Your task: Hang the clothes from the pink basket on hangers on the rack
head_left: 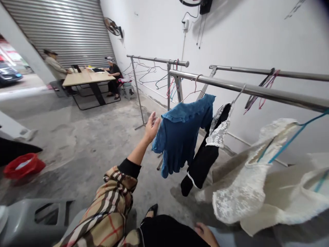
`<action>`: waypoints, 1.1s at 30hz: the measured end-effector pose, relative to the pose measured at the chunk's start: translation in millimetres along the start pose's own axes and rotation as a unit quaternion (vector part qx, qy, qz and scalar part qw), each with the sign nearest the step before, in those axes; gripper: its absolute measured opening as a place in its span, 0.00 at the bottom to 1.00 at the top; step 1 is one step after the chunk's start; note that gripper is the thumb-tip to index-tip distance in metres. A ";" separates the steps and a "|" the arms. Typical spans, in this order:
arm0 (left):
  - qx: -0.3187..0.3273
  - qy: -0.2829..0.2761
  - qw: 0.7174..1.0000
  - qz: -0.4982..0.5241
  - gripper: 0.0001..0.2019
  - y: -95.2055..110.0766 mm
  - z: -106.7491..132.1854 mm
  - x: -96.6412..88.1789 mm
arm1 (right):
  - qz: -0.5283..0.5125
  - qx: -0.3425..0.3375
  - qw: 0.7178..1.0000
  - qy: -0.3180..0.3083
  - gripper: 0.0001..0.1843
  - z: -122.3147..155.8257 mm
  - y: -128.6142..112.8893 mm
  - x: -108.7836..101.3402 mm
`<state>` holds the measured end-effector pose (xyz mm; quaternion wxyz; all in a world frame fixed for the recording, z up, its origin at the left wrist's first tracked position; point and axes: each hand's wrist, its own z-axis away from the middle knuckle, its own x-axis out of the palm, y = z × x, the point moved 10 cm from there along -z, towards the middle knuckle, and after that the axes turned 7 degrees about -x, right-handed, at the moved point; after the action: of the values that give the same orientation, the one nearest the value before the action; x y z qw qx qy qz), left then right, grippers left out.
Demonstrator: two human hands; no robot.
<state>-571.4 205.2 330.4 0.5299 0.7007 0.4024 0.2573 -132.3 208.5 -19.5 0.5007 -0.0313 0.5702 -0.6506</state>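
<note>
My left hand (152, 127) is raised with its fingers apart, beside the shoulder of a blue short-sleeved top (181, 137). Whether the fingertips touch the cloth I cannot tell. The top hangs on a pink hanger (195, 90) from a metal rail (218, 82). To its right hangs a black garment (203, 164) with white lace at the top. Closer to me are cream lace garments (239, 195) on blue hangers (290, 140). Low at the bottom edge, next to my black-clothed leg, my right hand (204, 233) shows in part, fingers loosely extended and holding nothing visible.
Several bare hangers (146, 73) hang on a farther rack. A second rail (241, 71) runs along the white wall. Two people sit at a wooden table (84, 79) by the roller shutter. A red bag (24, 166) and a grey plastic stool (38, 219) stand at left.
</note>
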 end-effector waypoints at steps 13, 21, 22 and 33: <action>-0.060 -0.526 0.829 0.179 0.35 -5.9 -29.3 140.8 | -0.140 -0.097 0.985 0.040 0.19 -52.0 -191.5 13.9; 0.056 -0.497 0.856 0.128 0.34 34.3 -46.0 175.4 | -0.198 -0.189 0.950 0.148 0.26 -58.8 -310.7 -79.9; 0.061 -0.517 0.847 0.107 0.33 37.0 -40.7 180.2 | -0.211 -0.211 0.939 0.169 0.27 -58.0 -325.1 -90.4; -0.087 -0.643 0.760 -0.017 0.23 51.8 12.5 153.7 | -0.148 -0.314 0.883 0.315 0.14 -62.5 -410.5 -125.6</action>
<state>-462.9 321.1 365.6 0.7271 0.6456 -0.0455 -0.2291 -360.9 277.0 342.8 0.1566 -0.0647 0.8611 -0.4794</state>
